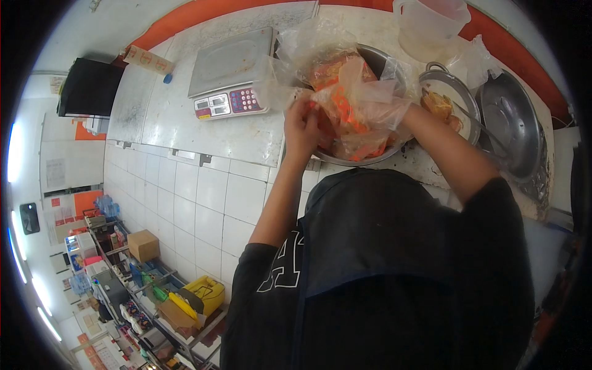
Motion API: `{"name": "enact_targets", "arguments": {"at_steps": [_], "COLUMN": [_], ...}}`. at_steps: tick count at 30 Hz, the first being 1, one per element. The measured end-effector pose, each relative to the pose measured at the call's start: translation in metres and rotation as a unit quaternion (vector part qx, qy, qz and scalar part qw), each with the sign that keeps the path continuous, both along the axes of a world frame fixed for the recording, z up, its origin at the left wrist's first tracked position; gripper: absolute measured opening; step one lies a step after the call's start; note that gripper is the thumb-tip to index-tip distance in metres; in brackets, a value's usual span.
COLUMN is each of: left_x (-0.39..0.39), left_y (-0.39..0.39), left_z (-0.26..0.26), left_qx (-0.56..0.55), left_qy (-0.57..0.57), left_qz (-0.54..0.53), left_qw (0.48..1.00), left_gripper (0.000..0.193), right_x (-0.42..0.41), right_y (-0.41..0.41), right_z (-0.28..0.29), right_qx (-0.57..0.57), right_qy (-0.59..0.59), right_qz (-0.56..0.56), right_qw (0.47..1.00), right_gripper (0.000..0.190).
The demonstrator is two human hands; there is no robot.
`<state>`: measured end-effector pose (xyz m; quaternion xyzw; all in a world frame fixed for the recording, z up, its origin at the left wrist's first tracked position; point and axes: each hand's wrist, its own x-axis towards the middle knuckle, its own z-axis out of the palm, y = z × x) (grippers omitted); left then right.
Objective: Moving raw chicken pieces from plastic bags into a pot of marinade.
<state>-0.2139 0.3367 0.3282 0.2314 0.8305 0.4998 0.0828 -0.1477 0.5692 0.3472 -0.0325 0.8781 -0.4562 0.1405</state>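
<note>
A large metal bowl (pixel 397 150) is in front of me, with clear plastic bags (pixel 319 39) bunched over its rim. In it sits orange-red food (pixel 340 74), partly wrapped in clear plastic with bright orange print. At the bowl's left side, my left hand (pixel 303 125) pinches a fold of the plastic bag. My right hand (pixel 386 111) reaches in from the right above the bowl, covered by thin clear plastic that hides its fingers. Whether it grips anything cannot be made out.
Left of the bowl stands a digital scale (pixel 231 62). To the right are a metal pan (pixel 467 99) with pale contents and browned food (pixel 436 105), a dark metal basin (pixel 511 120) and a translucent plastic jug (pixel 432 27). A printed roll (pixel 147 60) lies far left beside a blue cap (pixel 167 78).
</note>
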Motion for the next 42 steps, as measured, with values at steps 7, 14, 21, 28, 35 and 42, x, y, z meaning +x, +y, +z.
{"name": "enact_targets", "arguments": {"at_steps": [7,14,21,28,35,42], "left_x": [-0.006,-0.015,-0.015,-0.018,-0.008,-0.014], "left_y": [0.012,0.015,0.017,0.011,0.033,0.036], "left_z": [0.005,-0.010,-0.011,0.000,0.027,0.030], "left_qx": [0.244,0.191,0.281,0.263,0.312,0.317], "left_qy": [-0.060,-0.004,-0.139,-0.201,-0.163,-0.100], "left_qz": [0.026,0.047,0.034,0.011,0.021,0.098], "left_qw": [0.968,0.980,0.949,0.944,0.936,0.938], "left_gripper": [0.020,0.024,0.022,0.021,0.020,0.020], "right_x": [0.065,0.120,0.153,0.147,0.105,0.077], "right_y": [-0.008,0.052,0.107,0.057,0.019,-0.004], "right_z": [0.103,0.096,0.036,0.079,0.063,0.068], "right_qx": [-0.227,-0.327,-0.225,0.122,0.055,-0.166], "right_qy": [-0.033,-0.020,0.044,0.133,0.215,0.223], "right_qz": [-0.232,-0.383,-0.504,-0.375,-0.184,-0.176], "right_qw": [0.945,0.864,0.832,0.909,0.957,0.944], "right_gripper": [0.036,0.038,0.038,0.037,0.029,0.026]}}
